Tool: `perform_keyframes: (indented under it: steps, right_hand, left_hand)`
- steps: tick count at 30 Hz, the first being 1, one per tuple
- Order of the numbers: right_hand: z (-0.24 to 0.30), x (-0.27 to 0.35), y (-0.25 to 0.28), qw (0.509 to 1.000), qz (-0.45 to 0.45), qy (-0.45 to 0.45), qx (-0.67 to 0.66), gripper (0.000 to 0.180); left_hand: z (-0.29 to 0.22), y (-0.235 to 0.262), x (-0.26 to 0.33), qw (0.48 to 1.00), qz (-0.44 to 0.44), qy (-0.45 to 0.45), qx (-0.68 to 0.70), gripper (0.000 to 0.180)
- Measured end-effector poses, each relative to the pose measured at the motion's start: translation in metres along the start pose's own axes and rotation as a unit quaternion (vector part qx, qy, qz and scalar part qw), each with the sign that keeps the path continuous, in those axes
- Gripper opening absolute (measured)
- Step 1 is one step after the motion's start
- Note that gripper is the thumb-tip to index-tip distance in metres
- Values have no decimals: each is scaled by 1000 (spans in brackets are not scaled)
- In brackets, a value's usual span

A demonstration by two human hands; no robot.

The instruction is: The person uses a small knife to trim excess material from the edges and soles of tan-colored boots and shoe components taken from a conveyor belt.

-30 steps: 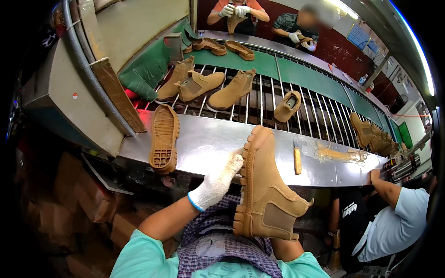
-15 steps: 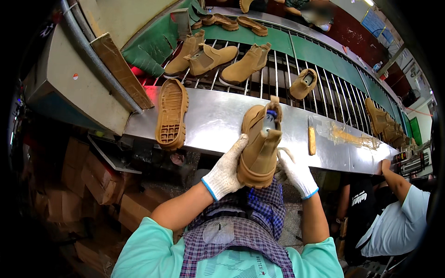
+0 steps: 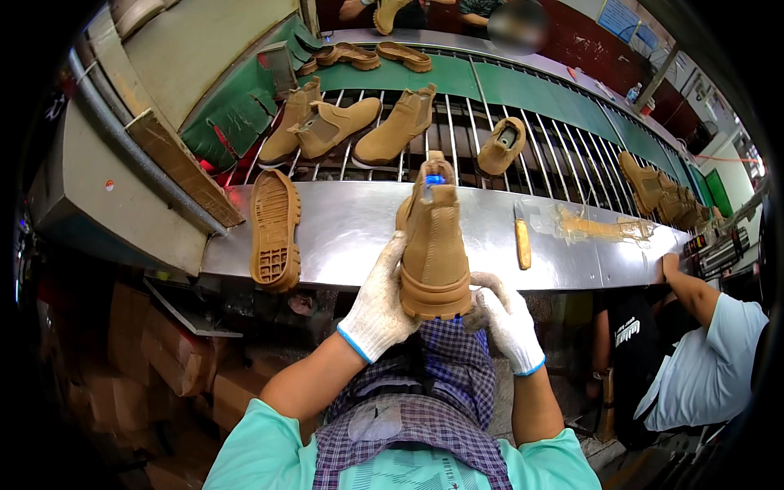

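A tan ankle boot (image 3: 436,245) with a chunky sole stands upright between my hands, its heel side toward me. Something blue shows inside its top opening. My left hand (image 3: 380,304), in a white knit glove, is closed round the boot's left side just above and along the sole. On the other side, my gloved right hand (image 3: 508,320) has its fingers curled against the lower right of the sole; some fingertips are hidden behind it. A loose tan outsole (image 3: 275,229) lies tread up on the metal ledge to the left. A wooden-handled knife (image 3: 523,241) rests on the ledge at right.
Behind the metal ledge (image 3: 343,216) runs a rack of metal bars (image 3: 455,135) bearing several tan boots (image 3: 396,126). More soles (image 3: 349,55) lie on the green strip. Cardboard boxes (image 3: 175,347) are stacked at lower left. A co-worker (image 3: 694,367) stands at right.
The boot has turned more upright, so its heel and back now face me. Both hands have shifted with it. The whole view has moved slightly.
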State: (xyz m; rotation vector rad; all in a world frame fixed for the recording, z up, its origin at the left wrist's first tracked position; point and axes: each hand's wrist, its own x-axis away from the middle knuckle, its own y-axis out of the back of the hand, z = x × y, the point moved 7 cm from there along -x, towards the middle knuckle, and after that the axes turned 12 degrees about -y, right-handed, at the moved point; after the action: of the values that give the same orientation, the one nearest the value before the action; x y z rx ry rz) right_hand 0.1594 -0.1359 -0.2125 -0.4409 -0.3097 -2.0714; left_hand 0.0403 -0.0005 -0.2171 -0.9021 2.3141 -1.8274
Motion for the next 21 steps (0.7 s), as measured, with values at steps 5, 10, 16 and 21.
perform_keyframes:
  steps: [5,10,16,21]
  right_hand:
    - [-50,-22,-38,988,68,-125,-67,61]
    - [-141,-5,-69,997,29,-68,37,87]
    - [-161,-3,-71,997,67,-34,25,88]
    - [-176,-14,-74,989,81,-51,-115,84]
  left_hand:
    - [22,78,18,999,32,3,-37,74]
    - [47,149,53,990,74,69,-95,88]
    - [51,155,59,986,106,73,-108,108]
    - [53,168,55,985,104,67,-118,115]
